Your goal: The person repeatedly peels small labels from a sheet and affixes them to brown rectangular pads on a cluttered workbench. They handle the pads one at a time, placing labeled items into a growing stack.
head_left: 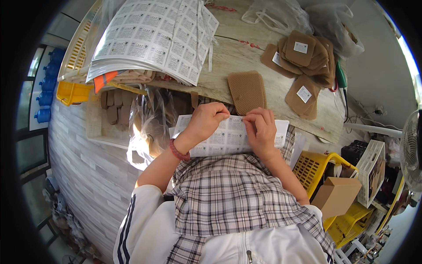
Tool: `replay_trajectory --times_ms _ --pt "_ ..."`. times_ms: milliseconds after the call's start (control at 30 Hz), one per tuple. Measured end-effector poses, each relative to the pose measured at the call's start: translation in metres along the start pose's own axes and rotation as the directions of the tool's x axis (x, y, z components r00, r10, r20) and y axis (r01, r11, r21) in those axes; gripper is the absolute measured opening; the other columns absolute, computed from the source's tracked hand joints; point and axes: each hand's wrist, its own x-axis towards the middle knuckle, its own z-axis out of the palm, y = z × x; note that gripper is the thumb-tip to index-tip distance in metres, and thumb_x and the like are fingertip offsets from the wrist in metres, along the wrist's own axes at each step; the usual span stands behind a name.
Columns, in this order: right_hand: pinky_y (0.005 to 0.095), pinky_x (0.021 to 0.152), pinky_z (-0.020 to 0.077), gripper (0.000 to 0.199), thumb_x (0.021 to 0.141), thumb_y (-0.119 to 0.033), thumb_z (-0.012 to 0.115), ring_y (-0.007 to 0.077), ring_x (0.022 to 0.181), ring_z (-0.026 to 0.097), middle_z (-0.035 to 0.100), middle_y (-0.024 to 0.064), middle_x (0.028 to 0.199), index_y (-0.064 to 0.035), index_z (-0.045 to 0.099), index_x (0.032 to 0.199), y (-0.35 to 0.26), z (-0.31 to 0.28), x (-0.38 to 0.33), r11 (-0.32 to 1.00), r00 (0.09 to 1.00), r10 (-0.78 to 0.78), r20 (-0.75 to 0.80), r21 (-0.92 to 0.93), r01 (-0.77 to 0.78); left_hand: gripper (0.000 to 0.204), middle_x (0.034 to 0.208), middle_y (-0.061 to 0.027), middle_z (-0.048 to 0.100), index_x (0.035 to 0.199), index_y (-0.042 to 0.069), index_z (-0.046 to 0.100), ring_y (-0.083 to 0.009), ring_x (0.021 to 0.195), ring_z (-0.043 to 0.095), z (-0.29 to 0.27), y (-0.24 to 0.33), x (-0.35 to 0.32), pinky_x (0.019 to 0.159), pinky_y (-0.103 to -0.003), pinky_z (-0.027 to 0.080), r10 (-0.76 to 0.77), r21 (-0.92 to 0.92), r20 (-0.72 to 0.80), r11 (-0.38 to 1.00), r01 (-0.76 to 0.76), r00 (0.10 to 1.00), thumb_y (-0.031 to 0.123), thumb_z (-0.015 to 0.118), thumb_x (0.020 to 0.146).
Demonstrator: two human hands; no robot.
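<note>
hands (pixel 204 121) (pixel 260 132) pinch at a flat paper label sheet (pixel 224 140), grip unclear, near a rounded, mesh-textured brown pad (pixel 247 91).

White rectangular paper label sheet (pixel 226 140), grey-black printed grid. Brown rounded mesh-textured pieces (pixel 246 91). Black-and-white plaid cloth apron (pixel 220 200). Pale wood-grain tabletop (pixel 228 53). Yellow plastic basket (pixel 309 168).

From my remote seat I see a white jacket (pixel 147 207) with at least 2 dark stripes (pixel 126 235) down the left sleeve and a front zipper (pixel 249 256). I see a plaid apron (pixel 220 198), pale with dark crossing lines, its 2 straps over the jacket. I count 1 reddish bracelet (pixel 177 150) at the left hand (pixel 203 124); the right hand (pixel 262 132) is bare.
</note>
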Motion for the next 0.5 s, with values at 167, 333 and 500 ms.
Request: replay_trajectory --times_ms 167,333,500 --pt "0.0433 0.092 0.0507 0.015 0.079 0.001 0.07 0.0321 0.088 0.058 0.062 0.0085 0.093 -0.0059 0.06 0.088 0.002 -0.003 -0.009 0.982 0.994 -0.106 -0.035 0.152 0.11 0.014 0.069 -0.0103 0.066 0.087 -0.002 0.069 -0.0131 0.064 0.061 0.003 -0.013 0.007 0.063 -0.032 0.048 -0.023 -0.109 0.056 0.994 0.029 0.998 0.012 0.069 0.086" --pt "0.0316 0.085 0.0485 0.006 0.095 -0.003 0.061 0.0179 0.089 0.057 0.06 0.0034 0.091 -0.0056 0.058 0.09 -0.005 -0.019 -0.009 0.667 0.904 0.426 -0.04 0.689 -0.283 0.008 0.097 -0.0125 0.07 0.086 -0.001 0.066 -0.0229 0.09 0.065 0.004 -0.003 0.009 0.079 -0.034 0.05 0.102 0.224 -0.006 0.97 -0.098 0.995 0.007 0.065 0.087" --pt "0.0234 0.074 0.0449 0.005 0.098 -0.006 0.06 0.0077 0.08 0.053 0.059 0.0004 0.086 -0.0026 0.058 0.094 0.059 -0.026 0.046 0.622 0.805 0.562 0.19 0.545 -0.562 0.006 0.131 -0.0239 0.059 0.087 -0.003 0.061 -0.043 0.128 0.052 0.023 -0.001 0.013 0.107 -0.049 0.041 0.527 0.421 0.008 0.769 -0.481 0.85 0.003 0.061 0.086"
